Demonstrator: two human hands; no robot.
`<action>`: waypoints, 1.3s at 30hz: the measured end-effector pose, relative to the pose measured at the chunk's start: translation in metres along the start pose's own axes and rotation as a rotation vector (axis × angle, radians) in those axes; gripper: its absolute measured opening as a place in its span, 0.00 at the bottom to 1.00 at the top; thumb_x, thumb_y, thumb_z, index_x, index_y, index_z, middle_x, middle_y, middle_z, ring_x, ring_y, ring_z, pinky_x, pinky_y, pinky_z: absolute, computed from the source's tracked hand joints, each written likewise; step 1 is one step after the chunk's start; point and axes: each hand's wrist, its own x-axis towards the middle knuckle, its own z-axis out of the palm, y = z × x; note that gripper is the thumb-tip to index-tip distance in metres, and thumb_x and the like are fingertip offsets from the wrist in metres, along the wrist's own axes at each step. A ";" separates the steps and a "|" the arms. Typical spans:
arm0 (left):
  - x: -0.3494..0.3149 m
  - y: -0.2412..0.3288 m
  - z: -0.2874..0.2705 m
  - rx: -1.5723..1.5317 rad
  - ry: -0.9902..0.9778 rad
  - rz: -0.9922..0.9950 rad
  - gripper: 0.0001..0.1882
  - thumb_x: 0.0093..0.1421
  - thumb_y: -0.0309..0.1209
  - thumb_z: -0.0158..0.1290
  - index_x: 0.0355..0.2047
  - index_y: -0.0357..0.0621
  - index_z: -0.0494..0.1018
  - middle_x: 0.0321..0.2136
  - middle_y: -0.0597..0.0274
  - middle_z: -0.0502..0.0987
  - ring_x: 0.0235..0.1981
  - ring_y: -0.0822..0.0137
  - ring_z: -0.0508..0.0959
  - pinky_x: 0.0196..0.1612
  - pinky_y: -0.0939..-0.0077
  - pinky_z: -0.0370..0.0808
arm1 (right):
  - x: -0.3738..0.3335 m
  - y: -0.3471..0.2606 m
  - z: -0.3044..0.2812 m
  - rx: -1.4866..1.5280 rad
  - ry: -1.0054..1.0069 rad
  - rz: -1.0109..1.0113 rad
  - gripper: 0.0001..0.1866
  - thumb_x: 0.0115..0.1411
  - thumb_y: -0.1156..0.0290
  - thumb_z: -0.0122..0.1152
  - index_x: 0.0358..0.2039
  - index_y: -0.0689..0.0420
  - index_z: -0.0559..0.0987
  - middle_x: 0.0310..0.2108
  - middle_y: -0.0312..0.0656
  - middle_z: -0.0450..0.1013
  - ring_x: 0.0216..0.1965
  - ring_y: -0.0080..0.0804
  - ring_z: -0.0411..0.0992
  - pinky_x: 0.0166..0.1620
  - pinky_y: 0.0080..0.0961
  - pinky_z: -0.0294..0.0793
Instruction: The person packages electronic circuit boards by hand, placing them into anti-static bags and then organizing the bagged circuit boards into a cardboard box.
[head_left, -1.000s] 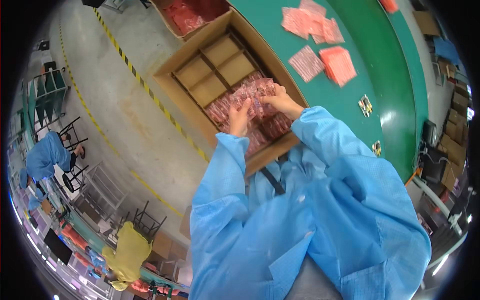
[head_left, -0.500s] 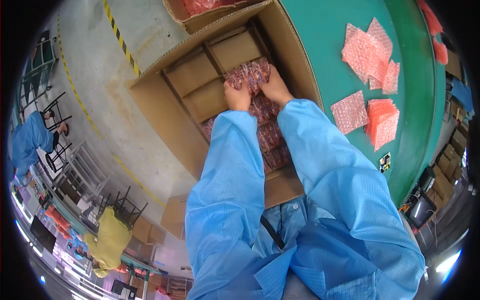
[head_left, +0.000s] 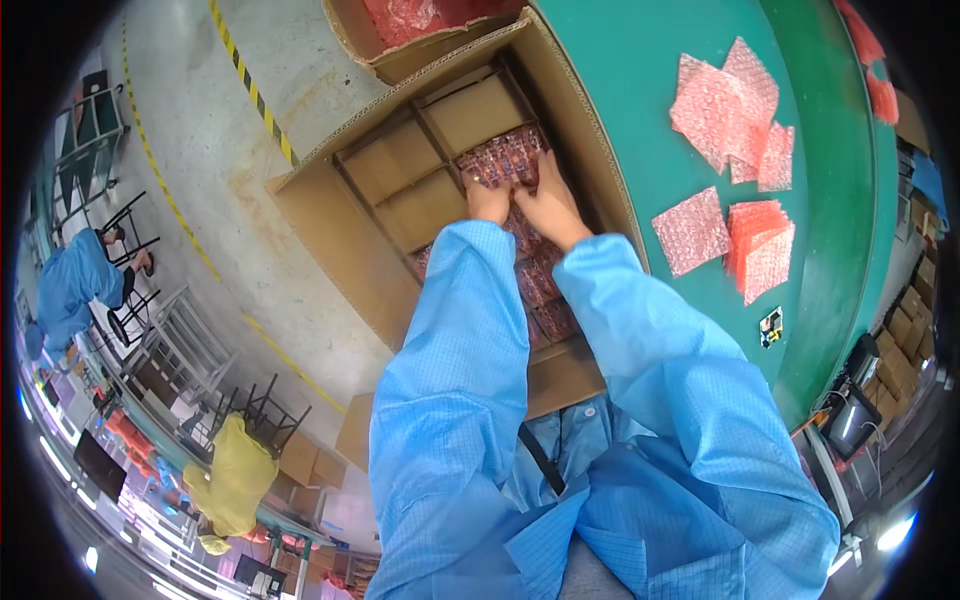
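Note:
A pink bubble-wrapped package (head_left: 503, 153) sits in a compartment of the open cardboard box (head_left: 325, 245), with small coloured parts showing through the wrap. My left hand (head_left: 487, 200) is closed around its near left corner. Along its right side and near edge my right hand (head_left: 552, 208) has its fingers curled, the two thumbs close together. Similar wrapped packages (head_left: 540, 282) fill the compartments nearer to me, partly hidden by my sleeves. Cardboard dividers (head_left: 432, 135) part the box; the far and left compartments show bare cardboard.
On the green table (head_left: 610, 60) to the right lie loose pink bubble-wrap pouches (head_left: 725, 105), a stack of them (head_left: 762, 245) and a small circuit board (head_left: 770, 327). Another box (head_left: 400, 55) with pink wrap stands beyond. Co-workers sit far left.
Both hands have moved slightly toward me along the package, and it sits lower in its compartment. The right hand has shifted from its far right corner to its near right side.

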 end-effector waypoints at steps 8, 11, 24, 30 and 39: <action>-0.137 -0.001 -0.025 -0.172 -0.191 0.236 0.23 0.57 0.29 0.56 0.52 0.36 0.66 0.47 0.45 0.75 0.48 0.57 0.77 0.51 0.66 0.73 | -0.173 0.009 -0.108 0.174 -0.354 -0.173 0.14 0.57 0.77 0.55 0.44 0.63 0.75 0.37 0.44 0.75 0.36 0.30 0.74 0.41 0.26 0.75; -0.202 0.016 -0.030 -0.095 -0.325 0.327 0.17 0.57 0.25 0.54 0.48 0.38 0.69 0.42 0.51 0.77 0.42 0.63 0.78 0.45 0.70 0.76 | -0.236 0.031 -0.158 0.431 -0.431 0.003 0.10 0.59 0.75 0.54 0.42 0.61 0.75 0.30 0.37 0.75 0.32 0.21 0.72 0.38 0.22 0.73; -0.351 0.185 0.118 0.377 -0.366 1.291 0.17 0.49 0.28 0.59 0.40 0.39 0.70 0.42 0.49 0.70 0.47 0.46 0.69 0.51 0.54 0.65 | -0.408 0.281 -0.340 -0.094 0.999 0.578 0.26 0.48 0.70 0.69 0.47 0.60 0.70 0.44 0.49 0.68 0.48 0.48 0.68 0.51 0.38 0.70; -0.323 0.210 0.165 0.969 -0.206 1.371 0.17 0.50 0.36 0.61 0.38 0.43 0.72 0.40 0.48 0.71 0.45 0.47 0.69 0.52 0.53 0.64 | -0.454 0.328 -0.408 -0.154 0.874 0.655 0.41 0.43 0.69 0.75 0.58 0.57 0.65 0.57 0.46 0.64 0.59 0.47 0.61 0.61 0.39 0.63; -0.313 0.234 0.147 0.859 -0.356 1.344 0.09 0.53 0.34 0.58 0.31 0.41 0.78 0.33 0.48 0.78 0.38 0.51 0.77 0.43 0.56 0.73 | -0.471 0.389 -0.415 -0.022 0.650 0.638 0.50 0.39 0.72 0.77 0.63 0.58 0.60 0.58 0.50 0.60 0.60 0.52 0.57 0.64 0.39 0.60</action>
